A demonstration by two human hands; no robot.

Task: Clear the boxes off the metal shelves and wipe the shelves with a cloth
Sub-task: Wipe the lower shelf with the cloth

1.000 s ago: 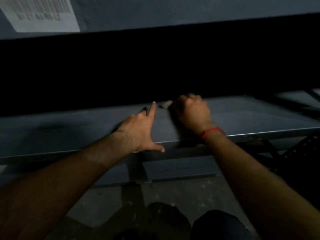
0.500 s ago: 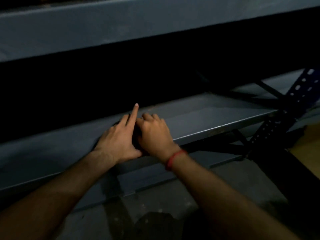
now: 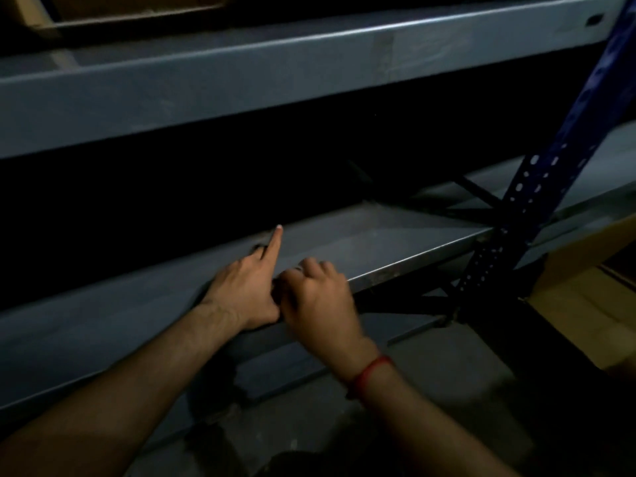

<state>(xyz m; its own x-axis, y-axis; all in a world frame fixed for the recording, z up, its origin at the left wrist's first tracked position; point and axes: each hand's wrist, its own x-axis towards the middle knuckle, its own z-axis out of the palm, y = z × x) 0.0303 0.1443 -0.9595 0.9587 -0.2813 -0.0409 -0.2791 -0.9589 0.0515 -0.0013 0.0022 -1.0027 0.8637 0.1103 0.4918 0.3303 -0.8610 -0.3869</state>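
Had the left hand (image 3: 246, 294) resting palm-down on the front edge of the lower shelf (image 3: 395, 242), forefinger (image 3: 273, 241) straight and pointing up the deck toward the dark back. Had the right hand (image 3: 320, 301) just beside it and touching it, knuckles up and fingers curled tight at the same edge; blurred, so could not tell whether anything sat inside the curl. Wore a red thread (image 3: 371, 371) round the right wrist.

Found the lower shelf a flat sheet of grey painted metal, matt and smooth, with a thin bright folded lip rubbed bare toward the right end. Saw above it the upper shelf (image 3: 241, 80), a broad grey painted beam with a rounded top edge catching light and a paler patch on its face. Noted a brown cardboard box (image 3: 120, 8) standing on that upper shelf at far top left, only its lower corner in view.

Saw at the right a dark blue steel upright (image 3: 537, 187), punched with rows of small holes, thin black braces (image 3: 478, 196) crossing behind it. Made out tan cardboard (image 3: 585, 304) beyond the upright, and rough grey floor (image 3: 430, 390) under the shelf.
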